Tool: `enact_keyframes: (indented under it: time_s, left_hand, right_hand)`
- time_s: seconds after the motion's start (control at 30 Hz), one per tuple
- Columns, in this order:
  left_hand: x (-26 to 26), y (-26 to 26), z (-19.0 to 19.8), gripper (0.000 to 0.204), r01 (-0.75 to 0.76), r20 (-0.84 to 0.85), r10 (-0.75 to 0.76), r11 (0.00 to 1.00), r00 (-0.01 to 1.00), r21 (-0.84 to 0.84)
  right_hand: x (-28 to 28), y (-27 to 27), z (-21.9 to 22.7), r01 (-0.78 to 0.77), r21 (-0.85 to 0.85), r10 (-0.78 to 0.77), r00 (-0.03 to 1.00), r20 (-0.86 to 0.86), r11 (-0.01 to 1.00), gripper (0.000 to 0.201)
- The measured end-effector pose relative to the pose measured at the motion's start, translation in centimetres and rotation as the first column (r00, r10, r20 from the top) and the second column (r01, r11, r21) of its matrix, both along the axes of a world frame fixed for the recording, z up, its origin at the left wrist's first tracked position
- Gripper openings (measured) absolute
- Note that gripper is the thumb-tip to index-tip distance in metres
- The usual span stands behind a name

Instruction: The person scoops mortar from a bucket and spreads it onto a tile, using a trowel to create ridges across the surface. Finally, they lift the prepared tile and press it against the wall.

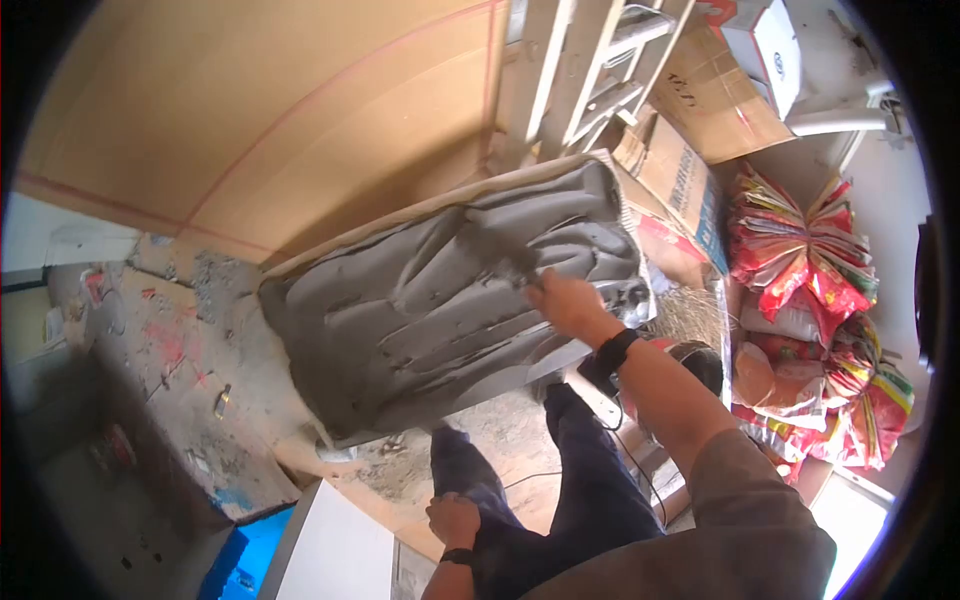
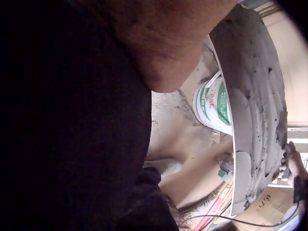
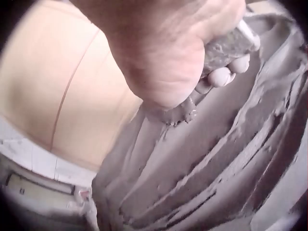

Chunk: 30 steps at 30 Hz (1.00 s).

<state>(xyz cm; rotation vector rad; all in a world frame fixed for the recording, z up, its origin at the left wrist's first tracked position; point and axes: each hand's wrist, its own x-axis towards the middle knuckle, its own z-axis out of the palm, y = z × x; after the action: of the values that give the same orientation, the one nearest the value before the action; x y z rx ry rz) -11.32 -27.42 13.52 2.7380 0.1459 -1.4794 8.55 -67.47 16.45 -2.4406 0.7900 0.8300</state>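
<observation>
One spread of grey mortar (image 1: 370,325), furrowed and ridged, on one oblong board (image 1: 634,230), out ahead of both hands. One tool (image 3: 226,52), handle caked grey, down at the mortar's surface. Two hands, well apart: right hand (image 1: 572,305) clamped round the tool's handle, over the right part of the mortar; left hand (image 1: 455,520) at rest on the left thigh, nearer the body than the board, well away from the mortar. Two black bands, one on each wrist. One white-and-green bucket (image 2: 211,103) near the board's edge, lower down. Beyond the board, one big tan panel (image 1: 300,110) and one ladder (image 1: 583,75). To the right, at least two cartons (image 1: 722,95) and at least two red sacks (image 1: 810,240).
</observation>
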Motion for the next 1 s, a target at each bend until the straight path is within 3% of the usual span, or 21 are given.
enact_keyframes:
  time_s: [0.13,0.2,0.27,0.33,0.37,0.47,0.5,0.53,0.57,0.63,0.73,0.83,0.87,0.97,1.0]
  left_hand:
    - [0.9,-1.3,1.0,0.032,-0.005,-0.011,0.006,0.999,1.000,0.040]
    - [1.1,-1.7,1.3,0.031,0.020,-0.009,-0.020,0.998,1.000,0.056]
    - [0.6,-1.2,0.9,0.030,0.016,0.010,-0.016,0.999,1.000,0.046]
    - [1.0,-2.2,0.6,0.029,0.023,0.013,-0.023,0.999,1.000,0.032]
    - [1.3,-2.6,0.9,0.029,0.026,0.005,-0.026,0.999,1.000,0.037]
    - [1.2,-2.7,0.8,0.029,0.039,-0.005,-0.039,0.997,0.999,0.061]
    - [1.1,-2.7,0.4,0.029,0.038,-0.002,-0.038,0.997,0.999,0.068]
    - [0.9,-2.6,0.0,0.029,0.052,0.025,-0.053,0.997,0.998,0.050]
    - [0.5,-2.4,-0.2,0.030,0.065,0.047,-0.066,0.997,0.997,0.033]
    - [0.2,-2.2,0.0,0.030,0.080,0.070,-0.080,0.997,0.994,0.010]
    - [0.5,-3.0,0.2,0.030,0.064,0.055,-0.065,0.998,0.996,0.021]
    - [0.8,-3.6,0.8,0.030,0.052,0.004,-0.052,0.997,0.999,0.056]
    - [0.9,-3.5,1.0,0.030,0.052,-0.008,-0.052,0.997,0.999,0.063]
    - [0.8,-3.6,1.2,0.030,0.043,-0.035,-0.040,0.996,0.999,0.080]
    - [0.8,-3.6,1.2,0.030,0.036,-0.036,-0.033,0.996,0.999,0.083]
  right_hand:
    - [-2.6,-7.5,-2.3,0.254,-0.176,-0.241,0.966,0.092,0.951,0.054]
    - [-5.0,-9.9,-8.8,0.085,-0.036,-0.077,0.977,0.199,0.996,0.056]
    - [-6.8,-8.2,-9.1,0.032,0.159,-0.088,0.927,0.365,0.987,0.058]
    - [-6.8,-2.1,-6.5,0.050,0.288,-0.131,0.954,0.270,0.956,0.056]
    - [-6.7,-1.2,-5.8,0.051,0.298,-0.074,0.995,0.069,0.953,0.053]
    - [-7.4,-3.4,-0.3,0.057,0.059,-0.052,0.996,-0.072,0.997,0.050]
    - [-9.6,-6.1,-2.9,-0.053,0.012,0.053,0.999,0.007,0.999,0.049]
    - [-9.2,-7.3,-0.9,0.186,-0.025,-0.186,0.983,0.003,0.982,0.053]
    - [-10.4,-8.9,-1.9,0.318,-0.034,-0.316,0.947,0.061,0.947,0.058]
    - [-12.1,-10.5,-2.1,0.445,-0.028,-0.439,0.891,0.113,0.895,0.064]
    - [-16.5,-10.9,-4.2,0.416,-0.013,-0.402,0.887,0.228,0.909,0.066]
    - [-17.3,-10.8,-2.8,0.498,-0.101,-0.484,0.864,0.140,0.861,0.063]
    - [-16.6,-10.3,-0.5,0.384,-0.089,-0.366,0.915,0.169,0.919,0.060]
    - [-20.3,-10.7,-0.4,0.284,0.092,-0.291,0.954,0.067,0.954,0.054]
    - [-21.7,-9.7,0.0,0.487,0.191,-0.492,0.870,-0.026,0.852,0.052]
